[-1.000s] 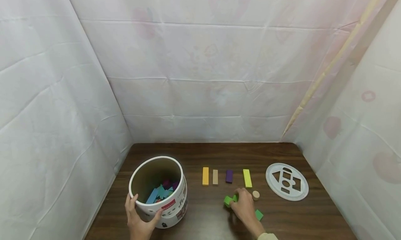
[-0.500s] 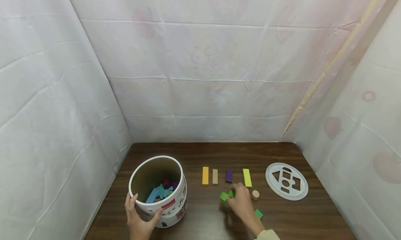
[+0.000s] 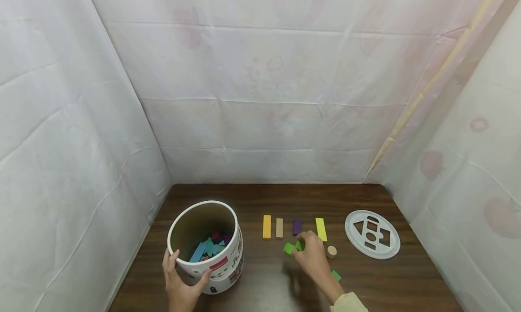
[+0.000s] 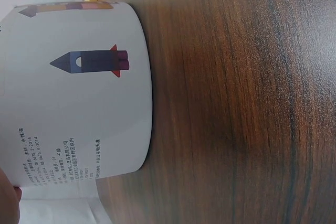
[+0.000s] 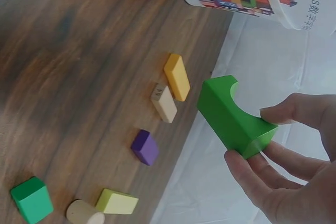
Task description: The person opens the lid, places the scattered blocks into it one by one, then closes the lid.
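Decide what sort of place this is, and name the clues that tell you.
Probably a small, screened-off tabletop workspace, perhaps a recording booth: pale printed sheeting hangs at the back and both sides of a dark wood-grain table, with a white bucket on it.

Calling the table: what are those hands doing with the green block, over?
Left hand gripping bucket rim. Right hand pinching green block, above table. Nothing visible between block and bucket.
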### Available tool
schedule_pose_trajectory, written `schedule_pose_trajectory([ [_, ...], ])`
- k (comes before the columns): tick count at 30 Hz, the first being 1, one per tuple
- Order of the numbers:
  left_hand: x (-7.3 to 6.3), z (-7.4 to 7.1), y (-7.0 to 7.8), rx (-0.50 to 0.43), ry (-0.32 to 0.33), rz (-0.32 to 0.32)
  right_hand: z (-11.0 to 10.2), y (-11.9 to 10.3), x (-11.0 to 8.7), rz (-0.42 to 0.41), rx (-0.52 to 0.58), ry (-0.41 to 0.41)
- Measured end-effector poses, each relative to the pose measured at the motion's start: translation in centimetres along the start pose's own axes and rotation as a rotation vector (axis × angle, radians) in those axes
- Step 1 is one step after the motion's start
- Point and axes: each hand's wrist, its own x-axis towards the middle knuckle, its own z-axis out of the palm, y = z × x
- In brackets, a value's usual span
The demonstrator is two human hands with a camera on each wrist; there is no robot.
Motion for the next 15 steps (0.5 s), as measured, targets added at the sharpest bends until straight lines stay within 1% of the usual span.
schedule_pose_trajectory([
  [4, 0.1, 0.1, -0.1, -0.018, 0.004, 0.011, -0.3, -0.6, 0.4, -0.027, 0.002, 0.019],
  [8, 0.0, 0.2, -0.3, -0.016, 0.011, 0.027, -0.5, -1.2, 0.7, -0.059, 0.006, 0.034],
  [15, 0.0, 0.1, -0.3, -0.014, -0.003, 0.008, -0.9, -2.0, 1.0, -0.088, 0.023, 0.032],
])
